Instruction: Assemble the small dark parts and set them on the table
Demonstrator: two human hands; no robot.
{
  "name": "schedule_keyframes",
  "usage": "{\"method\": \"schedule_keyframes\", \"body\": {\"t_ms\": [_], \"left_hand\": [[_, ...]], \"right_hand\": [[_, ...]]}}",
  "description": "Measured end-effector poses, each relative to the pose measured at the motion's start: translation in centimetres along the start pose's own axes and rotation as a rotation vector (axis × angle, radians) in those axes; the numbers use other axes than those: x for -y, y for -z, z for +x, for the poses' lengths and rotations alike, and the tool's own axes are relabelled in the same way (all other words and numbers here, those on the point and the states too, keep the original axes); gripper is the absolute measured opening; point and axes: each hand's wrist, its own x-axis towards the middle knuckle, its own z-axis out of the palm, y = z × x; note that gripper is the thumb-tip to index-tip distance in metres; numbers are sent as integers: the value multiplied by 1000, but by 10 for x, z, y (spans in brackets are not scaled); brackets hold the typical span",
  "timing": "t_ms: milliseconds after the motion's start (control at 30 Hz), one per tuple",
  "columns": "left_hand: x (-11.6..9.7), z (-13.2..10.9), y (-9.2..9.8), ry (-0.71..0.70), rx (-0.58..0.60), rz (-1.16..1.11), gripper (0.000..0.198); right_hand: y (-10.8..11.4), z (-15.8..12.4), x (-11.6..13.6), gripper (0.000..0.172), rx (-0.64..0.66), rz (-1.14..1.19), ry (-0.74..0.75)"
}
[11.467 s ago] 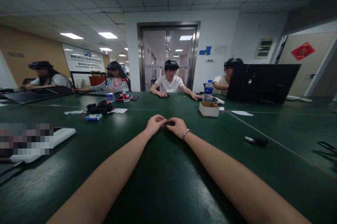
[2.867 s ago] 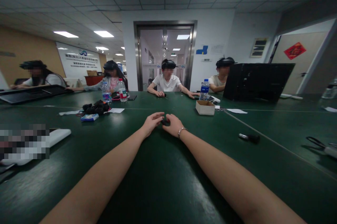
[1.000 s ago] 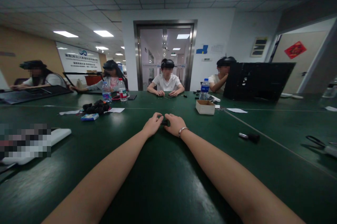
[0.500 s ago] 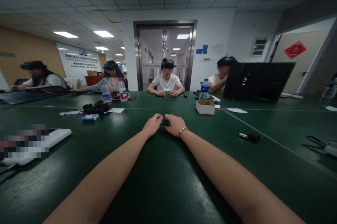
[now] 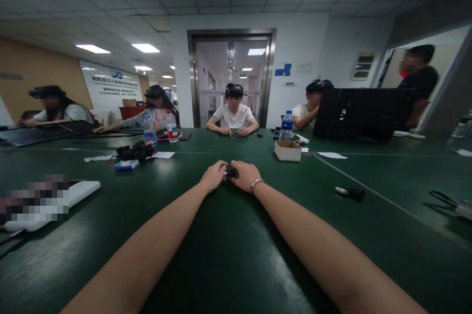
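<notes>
Both my arms stretch far out over the dark green table (image 5: 228,255). My left hand (image 5: 214,176) and my right hand (image 5: 244,175) meet at the middle, fingers curled round a small black object (image 5: 230,173) held between them just above the tabletop. A bracelet sits on my right wrist. Most of the object is hidden by my fingers, so I cannot make out its shape.
A small cardboard box (image 5: 287,150) stands beyond my right hand. A black cylindrical tool (image 5: 350,192) lies to the right. A heap of black parts (image 5: 134,150), papers and water bottles (image 5: 171,127) lie at the left. Several people sit across the table; one person stands at the right doorway.
My hands have stayed together on the small black object, with only slight finger shifts. A standing person has appeared at the right doorway.
</notes>
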Motion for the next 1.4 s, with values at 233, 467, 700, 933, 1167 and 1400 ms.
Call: {"method": "schedule_keyframes", "body": {"t_ms": [233, 467, 700, 933, 1167, 1400], "left_hand": [[-1, 0, 1, -7, -16, 16, 32], [-5, -3, 3, 10, -1, 42, 42], [0, -1, 1, -26, -29, 62, 35], [1, 0, 0, -28, -26, 78, 38], [2, 0, 0, -9, -11, 60, 37], [2, 1, 0, -6, -30, 45, 32]], "right_hand": [[0, 0, -2, 33, -18, -9, 3], [-2, 1, -2, 32, -29, -7, 19], [-5, 2, -5, 33, -37, 4, 16], [-5, 3, -4, 31, -31, 2, 7], [-5, 2, -3, 31, -31, 2, -1], [-3, 2, -4, 31, -31, 9, 0]]}}
